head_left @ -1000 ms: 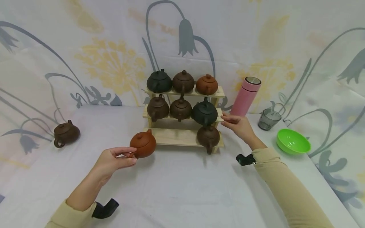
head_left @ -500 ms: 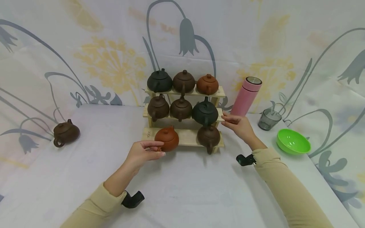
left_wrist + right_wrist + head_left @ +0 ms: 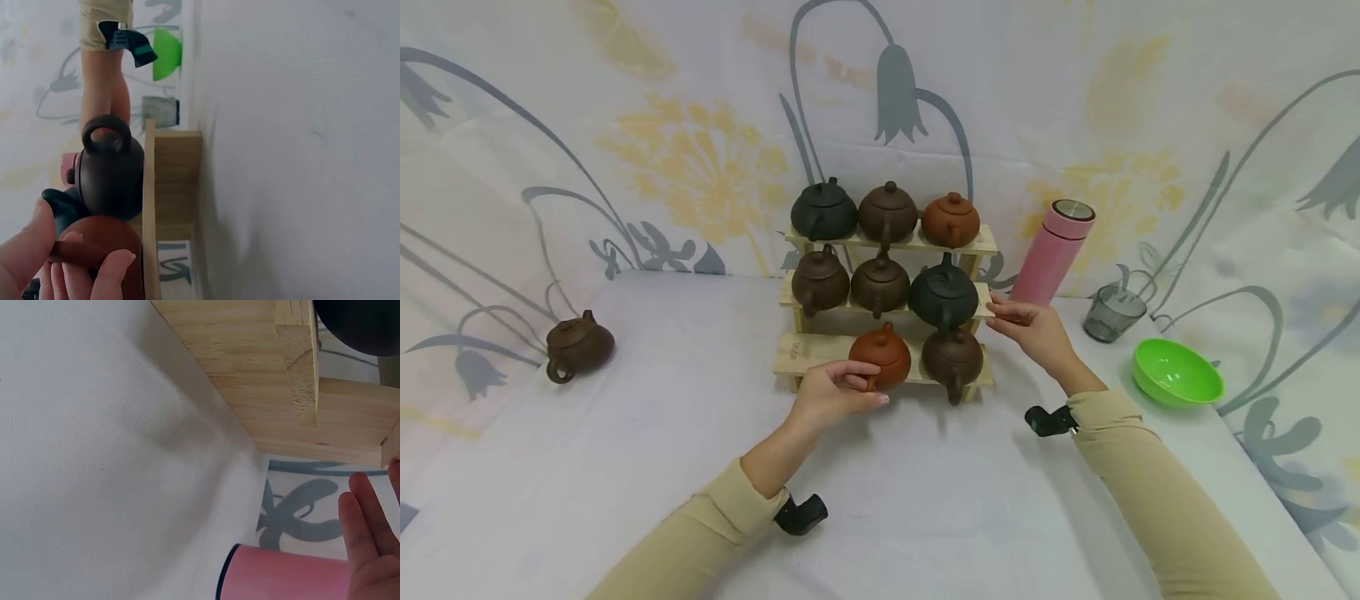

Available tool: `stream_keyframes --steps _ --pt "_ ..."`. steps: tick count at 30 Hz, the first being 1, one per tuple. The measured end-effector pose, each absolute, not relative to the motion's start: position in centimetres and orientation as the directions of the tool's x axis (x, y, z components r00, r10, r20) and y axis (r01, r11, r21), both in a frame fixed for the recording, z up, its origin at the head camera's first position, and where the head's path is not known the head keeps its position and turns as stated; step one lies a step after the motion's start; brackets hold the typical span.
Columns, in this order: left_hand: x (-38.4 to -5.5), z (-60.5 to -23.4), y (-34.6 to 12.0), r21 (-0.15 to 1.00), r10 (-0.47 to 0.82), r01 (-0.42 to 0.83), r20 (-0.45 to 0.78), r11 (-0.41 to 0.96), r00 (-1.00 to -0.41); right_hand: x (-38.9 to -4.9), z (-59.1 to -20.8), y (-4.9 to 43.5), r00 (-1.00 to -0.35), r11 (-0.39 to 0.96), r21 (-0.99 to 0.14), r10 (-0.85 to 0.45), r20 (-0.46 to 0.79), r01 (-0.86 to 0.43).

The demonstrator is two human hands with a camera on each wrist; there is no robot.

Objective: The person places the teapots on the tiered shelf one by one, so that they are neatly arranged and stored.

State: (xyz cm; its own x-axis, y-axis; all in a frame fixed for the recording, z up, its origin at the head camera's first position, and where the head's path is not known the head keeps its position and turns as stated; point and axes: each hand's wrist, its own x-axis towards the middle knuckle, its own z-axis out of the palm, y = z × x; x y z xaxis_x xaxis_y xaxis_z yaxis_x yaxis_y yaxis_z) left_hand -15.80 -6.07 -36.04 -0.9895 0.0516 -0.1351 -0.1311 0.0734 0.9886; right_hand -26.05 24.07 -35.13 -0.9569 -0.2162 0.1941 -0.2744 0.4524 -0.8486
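Note:
My left hand (image 3: 831,398) pinches the handle of an orange-brown clay teapot (image 3: 883,354) at the bottom tier of a three-tier wooden rack (image 3: 805,357). In the left wrist view, thumb and fingers are around that handle (image 3: 84,253). Whether the pot's base touches the board cannot be told. Close on its right sits a dark brown teapot (image 3: 952,357). My right hand (image 3: 1033,332) holds the right end of the middle tier by the fingertips; in the right wrist view two straight fingers (image 3: 361,519) show, and the contact is mostly cut off.
Several dark and brown teapots fill the upper tiers, among them a black one (image 3: 943,293). A pink flask (image 3: 1052,254), grey cup (image 3: 1114,315) and green bowl (image 3: 1176,372) stand right of the rack. Another brown teapot (image 3: 580,346) sits far left on the white cloth (image 3: 925,492).
My left hand has carried the orange-brown teapot rightward from left of the rack to the bottom tier, beside the dark brown teapot. The right hand has stayed at the rack's end.

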Motion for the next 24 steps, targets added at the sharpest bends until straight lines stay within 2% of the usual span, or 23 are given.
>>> stream_keyframes --steps 12,16,24 --pt "-16.7 -36.3 -3.7 0.993 0.024 -0.104 -0.106 0.062 -0.994 -26.4 -35.3 24.3 -0.961 0.430 -0.865 -0.209 0.182 -0.258" --pt "-16.8 -36.3 -3.5 0.991 0.030 -0.114 -0.116 0.064 -0.993 -26.2 -35.1 24.2 -0.962 0.439 -0.861 -0.201 0.185 -0.257" --pt "-16.5 -36.4 -4.2 0.998 0.078 -0.058 -0.060 0.020 -0.995 -26.1 -35.2 24.2 -0.965 0.453 -0.856 -0.192 0.180 -0.249"
